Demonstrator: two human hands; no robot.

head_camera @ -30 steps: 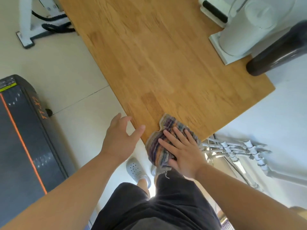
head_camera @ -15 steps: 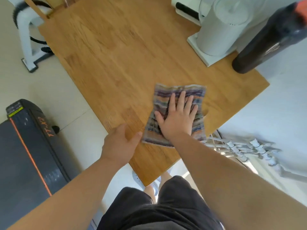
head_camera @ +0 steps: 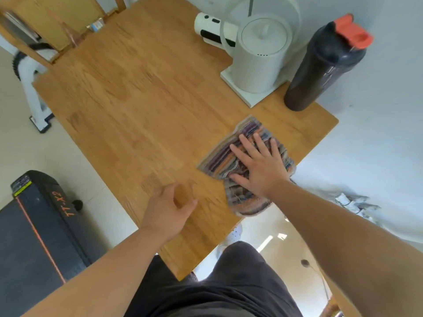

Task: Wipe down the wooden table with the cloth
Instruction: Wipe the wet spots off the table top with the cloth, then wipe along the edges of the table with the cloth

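Item 1. Counter (head_camera: 148, 106): wooden, pale brown with visible grain, running diagonally across the view. Its near corner stood just in front of the person's dark shorts (head_camera: 217, 294).

Item 2. Treadmill (head_camera: 34, 236): dark with an orange stripe, on the tiled floor (head_camera: 27, 152) to the left of the counter.

Item 3. Kettle (head_camera: 258, 58): white and lidded, on a white square base at the counter's far right side.

Item 4. Bottle (head_camera: 320, 65): black with an orange cap, upright at the counter's right edge, just beside the kettle's base.

Item 5. Cloth (head_camera: 219, 159): striped in several colours and rumpled, lying on the counter near its right edge, between the bottle and the near corner. Its nearest part reached that edge and hung slightly past it.

Item 6. Right hand (head_camera: 261, 165): laid palm-down on the cloth, fingers (head_camera: 262, 145) straight and spread, pressing it to the counter and grasping nothing.

Item 7. Left hand (head_camera: 167, 209): over the counter's near left edge, well apart from the cloth, fingers loosely curled and released, holding nothing. Contact with the wood could not be told.

Item 8. White cylinder (head_camera: 206, 26): with a black panel, lying on the counter's far side behind the kettle.
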